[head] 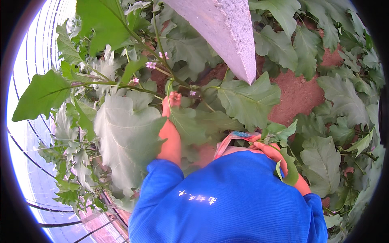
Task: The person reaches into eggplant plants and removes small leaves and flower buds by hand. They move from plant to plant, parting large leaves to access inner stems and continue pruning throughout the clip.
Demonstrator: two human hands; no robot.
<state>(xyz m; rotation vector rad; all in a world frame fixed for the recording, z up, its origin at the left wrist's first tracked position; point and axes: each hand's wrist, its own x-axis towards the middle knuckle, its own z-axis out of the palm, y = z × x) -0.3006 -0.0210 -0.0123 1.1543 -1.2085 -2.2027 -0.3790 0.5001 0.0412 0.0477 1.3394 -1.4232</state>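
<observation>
My left hand (173, 100) reaches in among the stems of an eggplant plant (164, 62), its fingers curled close to a branching stem. A thin leaf stalk (169, 89) crosses in front of that hand, so whether the fingers grip anything is hidden. In front of my chest, my right hand (270, 151) is closed on some leafy eggplant shoots (279, 132), with one leaf (290, 170) hanging over the wrist. Beside its fingers is the red and white handle of a bag (225, 144); whether the hand also holds the handle cannot be seen.
A concrete post (225, 36) slants down from above, its pointed corner near the middle leaves. Pale purple flowers (151, 65) sit on the stems. Broad leaves (127, 133) crowd both sides over reddish soil (297, 94). Translucent greenhouse sheeting (39, 170) with dark ribs curves along the left.
</observation>
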